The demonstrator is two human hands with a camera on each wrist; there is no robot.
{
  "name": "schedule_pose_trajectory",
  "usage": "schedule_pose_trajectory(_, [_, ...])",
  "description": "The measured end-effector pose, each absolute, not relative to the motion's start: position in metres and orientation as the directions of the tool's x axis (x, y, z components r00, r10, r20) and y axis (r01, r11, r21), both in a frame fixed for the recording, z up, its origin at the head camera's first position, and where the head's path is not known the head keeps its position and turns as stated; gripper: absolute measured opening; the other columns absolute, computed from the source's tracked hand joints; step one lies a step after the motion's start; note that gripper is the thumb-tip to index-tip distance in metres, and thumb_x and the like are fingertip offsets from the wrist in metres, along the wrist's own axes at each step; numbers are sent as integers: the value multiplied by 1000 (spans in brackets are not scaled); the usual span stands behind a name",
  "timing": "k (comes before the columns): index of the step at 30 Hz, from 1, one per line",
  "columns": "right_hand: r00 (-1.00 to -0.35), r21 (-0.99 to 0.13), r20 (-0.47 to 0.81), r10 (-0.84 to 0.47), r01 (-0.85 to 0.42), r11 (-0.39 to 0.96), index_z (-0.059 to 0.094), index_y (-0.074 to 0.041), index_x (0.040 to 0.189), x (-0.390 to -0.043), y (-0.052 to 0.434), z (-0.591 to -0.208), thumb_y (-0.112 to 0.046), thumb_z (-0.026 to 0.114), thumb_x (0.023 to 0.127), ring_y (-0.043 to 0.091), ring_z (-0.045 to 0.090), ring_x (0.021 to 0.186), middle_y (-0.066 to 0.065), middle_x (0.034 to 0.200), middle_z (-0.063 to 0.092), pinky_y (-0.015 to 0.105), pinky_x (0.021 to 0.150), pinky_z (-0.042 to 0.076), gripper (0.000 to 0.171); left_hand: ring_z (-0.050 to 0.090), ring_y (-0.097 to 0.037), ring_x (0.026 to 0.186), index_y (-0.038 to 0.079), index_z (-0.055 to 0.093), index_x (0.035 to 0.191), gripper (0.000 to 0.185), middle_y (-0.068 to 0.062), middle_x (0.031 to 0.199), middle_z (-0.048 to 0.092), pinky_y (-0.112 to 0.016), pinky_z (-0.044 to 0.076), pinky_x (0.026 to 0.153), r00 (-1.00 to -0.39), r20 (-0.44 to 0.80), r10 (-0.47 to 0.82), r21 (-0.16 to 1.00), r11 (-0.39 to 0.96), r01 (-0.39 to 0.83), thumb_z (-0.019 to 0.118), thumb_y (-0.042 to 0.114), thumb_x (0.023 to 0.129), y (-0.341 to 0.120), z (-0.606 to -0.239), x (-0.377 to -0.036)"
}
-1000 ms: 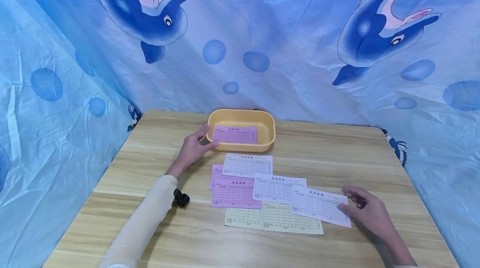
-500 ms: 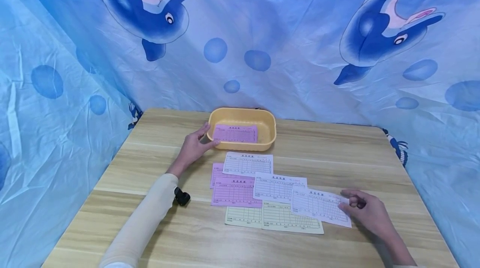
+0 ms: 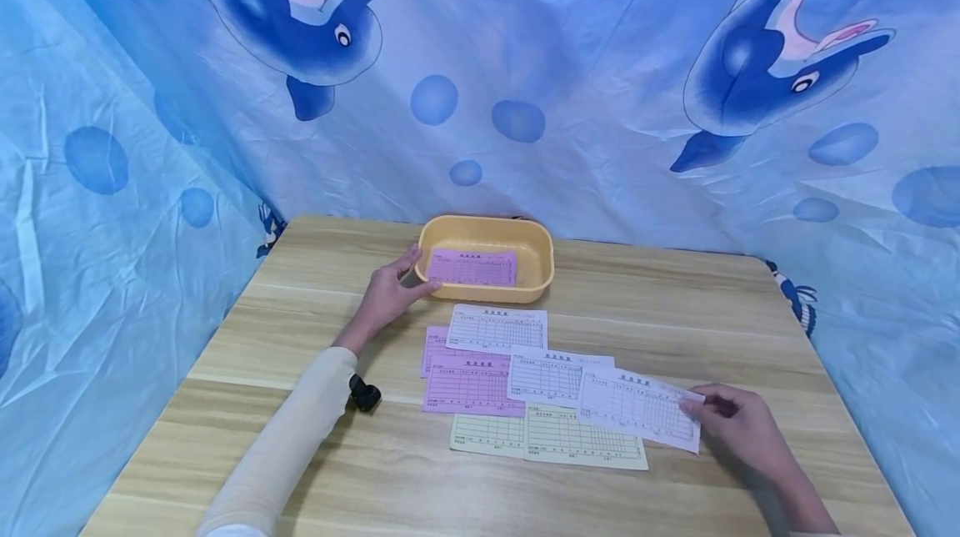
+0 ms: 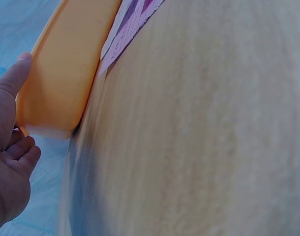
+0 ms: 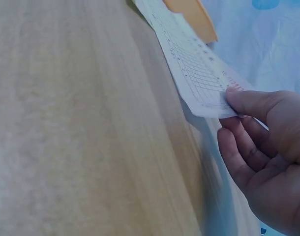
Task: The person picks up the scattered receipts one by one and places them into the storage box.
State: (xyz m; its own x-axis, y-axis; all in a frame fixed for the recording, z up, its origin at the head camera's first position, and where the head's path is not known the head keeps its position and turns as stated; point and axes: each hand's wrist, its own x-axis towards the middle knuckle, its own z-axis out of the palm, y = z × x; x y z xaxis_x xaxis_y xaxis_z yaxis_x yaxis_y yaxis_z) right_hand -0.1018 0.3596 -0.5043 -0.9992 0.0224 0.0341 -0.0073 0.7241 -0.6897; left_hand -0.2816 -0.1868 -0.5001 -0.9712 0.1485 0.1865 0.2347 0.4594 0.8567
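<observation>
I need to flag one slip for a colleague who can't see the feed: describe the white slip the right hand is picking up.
On the wooden table, in front of the yellow tray, lies a spread of paper slips. The white slip is the rightmost one, overlapping a cream slip. Only it has its right edge lifted, pinched by the right hand.

Light wooden table (image 3: 675, 312), plank grain running left to right, backed by blue dolphin-print cloth. Yellow plastic tub (image 3: 536, 268) set near far edge, centre. Loose cluster of printed slips spread in front of tub: white slip (image 3: 497, 329) nearest tub, partly overlapping pink slip (image 3: 432, 349); second pink slip (image 3: 467, 385) below; second white slip (image 3: 551, 376) to right of it; two pale yellow slips (image 3: 547, 439) laid nearest front edge. Small black object (image 3: 365, 394) placed left of slips.
</observation>
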Motion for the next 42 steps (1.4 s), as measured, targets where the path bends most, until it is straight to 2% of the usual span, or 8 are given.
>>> schedule_pose_trajectory(4, [-999, -722, 17, 35, 12, 691, 76, -5, 106, -104, 360, -502, -21, 78, 93, 6, 63, 70, 1, 86, 74, 22, 59, 54, 21, 32, -27, 151, 3, 44, 152, 91, -7, 163, 34, -45, 31, 122, -970, 188, 151, 856, 460, 238, 85, 46, 82, -187, -500, -281])
schedule_pose_trajectory(8, [-999, -728, -12, 44, 39, 684, 75, -5, 112, -109, 360, -498, -27, 75, 95, 5, 67, 79, 4, 95, 76, 22, 66, 57, 28, 31, -27, 152, 4, 44, 152, 92, -6, 163, 34, -45, 30, 123, -971, 186, 150, 855, 462, 235, 85, 47, 82, -187, -501, -281])
schedule_pose_trajectory(16, [-998, -751, -30, 52, 57, 658, 75, -4, 118, -118, 348, -492, -31, 75, 95, 8, 62, 78, 4, 92, 72, 22, 65, 52, 36, 31, -27, 152, 5, 44, 152, 92, -7, 163, 34, -45, 28, 124, -972, 183, 149, 857, 460, 232, 85, 46, 81, -187, -501, -282])
schedule_pose_trajectory(24, [-998, -777, -51, 29, 58, 626, 73, -2, 121, -132, 334, -483, -32, 74, 96, 3, 68, 86, 9, 104, 77, 20, 73, 54, 39, 32, -26, 152, 5, 44, 152, 94, -9, 163, 35, -44, 28, 124, -972, 179, 150, 852, 471, 229, 85, 49, 80, -187, -499, -282])
schedule_pose_trajectory(29, [-998, -778, -53, 18, 53, 626, 72, -4, 123, -143, 326, -475, -38, 71, 97, 3, 66, 90, 8, 109, 75, 20, 75, 55, 42, 32, -28, 152, 4, 44, 152, 94, -10, 164, 34, -45, 30, 123, -972, 179, 154, 852, 470, 231, 85, 48, 81, -187, -500, -282])
schedule_pose_trajectory(37, [-999, -839, -33, -17, 18, 545, 71, 0, 120, -161, 309, -460, -35, 71, 98, 9, 67, 83, 6, 99, 75, 23, 68, 57, 41, 33, -26, 151, 4, 44, 152, 94, -12, 164, 34, -45, 32, 122, -971, 184, 151, 852, 468, 234, 85, 48, 81, -188, -501, -282])
schedule_pose_trajectory(42, [-999, -874, -42, -26, 24, 486, 69, 3, 120, -174, 300, -452, -33, 72, 97, 10, 69, 83, 2, 97, 76, 26, 70, 59, 42, 33, -28, 151, 2, 44, 152, 94, -13, 163, 34, -46, 33, 121, -968, 195, 157, 848, 470, 246, 85, 48, 81, -188, -502, -284])
